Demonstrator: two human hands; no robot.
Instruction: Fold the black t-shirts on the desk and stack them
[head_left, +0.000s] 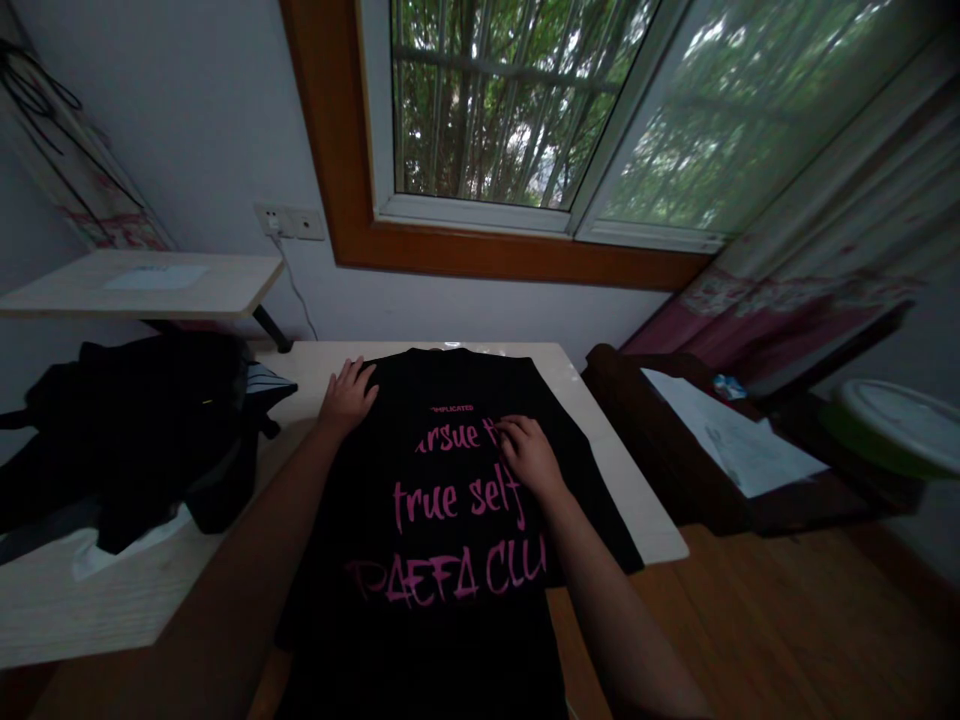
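A black T-shirt point(450, 520) with pink lettering lies spread over the light tabletop point(637, 500), its collar toward the window and its lower part hanging over the near edge. My left hand point(349, 395) rests at the shirt's upper left shoulder, palm down with the fingers stretched out. On the printed front, right of the middle, lies my right hand point(529, 452); its fingers are loosely bent over the lettering and touch the cloth. Neither hand shows anything gripped. My right forearm covers part of the shirt's right side and some letters.
A heap of black cloth point(150, 430) sits on the left of the table below a raised shelf point(142, 280). A window point(525, 110) and a wall socket point(289, 221) are behind. To the right stand a dark brown piece of furniture point(675, 450) with papers and a green tub point(892, 425).
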